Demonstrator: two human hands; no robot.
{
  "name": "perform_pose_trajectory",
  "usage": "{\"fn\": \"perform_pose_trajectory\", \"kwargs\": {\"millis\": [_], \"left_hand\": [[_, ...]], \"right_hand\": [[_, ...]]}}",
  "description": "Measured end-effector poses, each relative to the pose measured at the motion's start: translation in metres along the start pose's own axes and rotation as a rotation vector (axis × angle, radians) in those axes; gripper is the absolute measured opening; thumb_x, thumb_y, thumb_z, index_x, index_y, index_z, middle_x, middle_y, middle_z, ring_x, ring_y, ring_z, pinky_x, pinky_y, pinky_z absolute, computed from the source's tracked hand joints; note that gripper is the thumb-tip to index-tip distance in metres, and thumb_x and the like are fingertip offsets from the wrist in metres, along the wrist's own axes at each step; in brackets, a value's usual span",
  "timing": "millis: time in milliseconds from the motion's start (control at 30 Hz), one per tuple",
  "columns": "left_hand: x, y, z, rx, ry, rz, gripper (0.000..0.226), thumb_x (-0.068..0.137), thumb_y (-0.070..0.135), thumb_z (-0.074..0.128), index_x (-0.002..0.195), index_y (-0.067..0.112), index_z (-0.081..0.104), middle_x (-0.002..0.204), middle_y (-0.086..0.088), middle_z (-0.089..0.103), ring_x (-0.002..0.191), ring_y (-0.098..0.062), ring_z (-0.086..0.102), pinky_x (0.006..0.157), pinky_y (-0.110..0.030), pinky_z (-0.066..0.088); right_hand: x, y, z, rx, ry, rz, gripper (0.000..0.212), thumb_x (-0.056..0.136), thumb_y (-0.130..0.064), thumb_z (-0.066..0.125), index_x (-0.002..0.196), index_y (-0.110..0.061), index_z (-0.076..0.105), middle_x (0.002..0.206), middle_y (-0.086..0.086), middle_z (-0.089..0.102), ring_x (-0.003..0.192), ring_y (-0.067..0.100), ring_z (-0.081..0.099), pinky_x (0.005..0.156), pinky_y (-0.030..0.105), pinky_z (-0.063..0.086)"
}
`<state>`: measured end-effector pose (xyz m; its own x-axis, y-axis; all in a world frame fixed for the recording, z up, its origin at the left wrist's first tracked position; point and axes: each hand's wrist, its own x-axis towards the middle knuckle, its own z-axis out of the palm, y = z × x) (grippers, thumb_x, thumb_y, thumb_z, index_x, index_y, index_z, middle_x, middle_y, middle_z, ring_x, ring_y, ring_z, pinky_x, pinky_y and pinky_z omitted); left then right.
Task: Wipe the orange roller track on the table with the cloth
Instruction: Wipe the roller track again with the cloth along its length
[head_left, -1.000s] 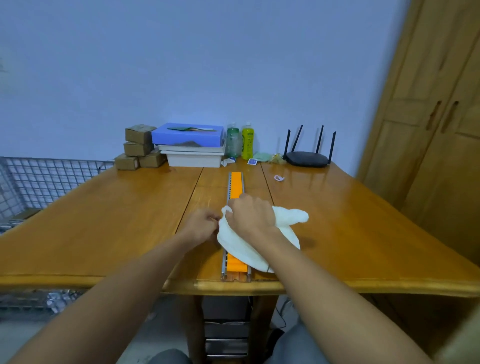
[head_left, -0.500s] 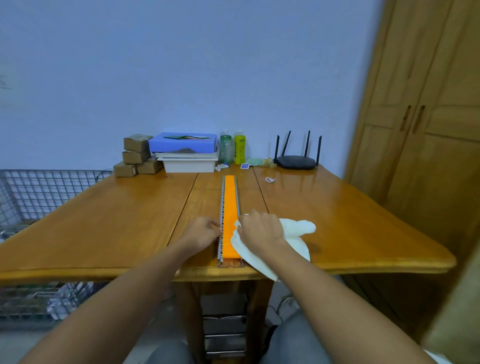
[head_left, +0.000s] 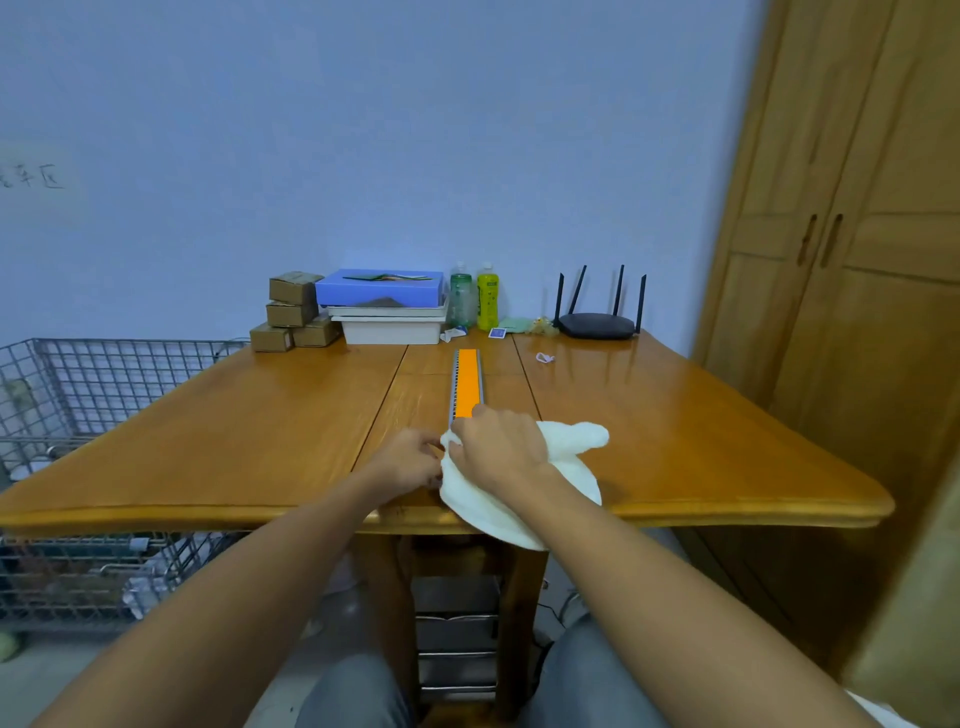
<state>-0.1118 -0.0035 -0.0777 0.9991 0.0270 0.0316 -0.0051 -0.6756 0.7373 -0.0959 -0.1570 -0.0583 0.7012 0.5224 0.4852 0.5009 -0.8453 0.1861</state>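
Note:
An orange roller track (head_left: 467, 383) with grey metal rails runs lengthwise down the middle of the wooden table (head_left: 234, 431). Only its far half shows; the near half lies under a white cloth (head_left: 566, 441). My right hand (head_left: 498, 447) presses the cloth onto the track, and the cloth hangs over the table's front edge. My left hand (head_left: 408, 460) rests against the track's left side, its fingers curled at the rail next to the cloth.
At the table's back edge stand small cardboard boxes (head_left: 292, 310), a blue box on white trays (head_left: 387, 304), two bottles (head_left: 474, 295) and a black router (head_left: 598, 325). A wire cage (head_left: 88, 395) stands left, a wooden wardrobe (head_left: 852, 270) right.
My right hand and the cloth moved off the track to its right side half a second ago, then back over the track's near part. The view has tilted upward. The left hand stayed by the rail.

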Motion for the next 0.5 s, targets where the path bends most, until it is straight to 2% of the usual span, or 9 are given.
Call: {"fn": "perform_pose_trajectory", "kwargs": {"millis": [100,200,267,367,500], "left_hand": [[-0.007,0.004,-0.004,0.02,-0.025,0.001,0.024,0.088,-0.007,0.057,0.089,0.015,0.068,0.072,-0.005,0.066,0.066,-0.014,0.06,0.058,-0.023,0.047],[-0.007,0.003,-0.004,0.007,-0.042,-0.013,0.029,0.083,-0.005,0.062,0.083,0.023,0.065,0.076,-0.013,0.067,0.072,-0.021,0.06,0.069,-0.032,0.048],[-0.007,0.003,-0.004,-0.015,-0.056,-0.026,0.029,0.082,-0.004,0.064,0.086,0.025,0.065,0.075,-0.015,0.067,0.071,-0.022,0.059,0.069,-0.033,0.047],[-0.003,0.0,-0.003,-0.054,-0.077,-0.05,0.026,0.081,-0.001,0.067,0.102,0.013,0.071,0.07,-0.013,0.066,0.067,-0.019,0.059,0.066,-0.033,0.048],[0.001,-0.003,-0.005,-0.09,-0.08,-0.075,0.027,0.084,0.0,0.071,0.109,0.009,0.069,0.081,-0.016,0.069,0.073,-0.022,0.064,0.073,-0.036,0.054]], "right_hand": [[-0.007,-0.008,0.008,-0.001,-0.03,0.002,0.034,0.102,-0.041,0.045,0.119,-0.02,0.066,0.109,0.006,0.063,0.094,0.029,0.064,0.064,0.034,0.037],[-0.012,-0.007,0.009,-0.002,-0.022,0.003,0.033,0.102,-0.039,0.046,0.118,-0.02,0.067,0.109,0.006,0.063,0.093,0.029,0.064,0.064,0.034,0.037],[-0.015,-0.006,0.007,-0.017,-0.024,-0.01,0.032,0.102,-0.038,0.047,0.118,-0.02,0.067,0.109,0.005,0.064,0.093,0.029,0.064,0.063,0.033,0.037],[-0.021,0.0,0.004,-0.004,-0.042,0.008,0.029,0.102,-0.037,0.048,0.115,-0.021,0.068,0.108,0.006,0.064,0.093,0.029,0.065,0.064,0.033,0.037],[-0.027,0.011,0.001,0.035,-0.073,0.078,0.028,0.101,-0.036,0.047,0.101,-0.018,0.069,0.098,0.005,0.064,0.086,0.028,0.064,0.063,0.033,0.038]]}}
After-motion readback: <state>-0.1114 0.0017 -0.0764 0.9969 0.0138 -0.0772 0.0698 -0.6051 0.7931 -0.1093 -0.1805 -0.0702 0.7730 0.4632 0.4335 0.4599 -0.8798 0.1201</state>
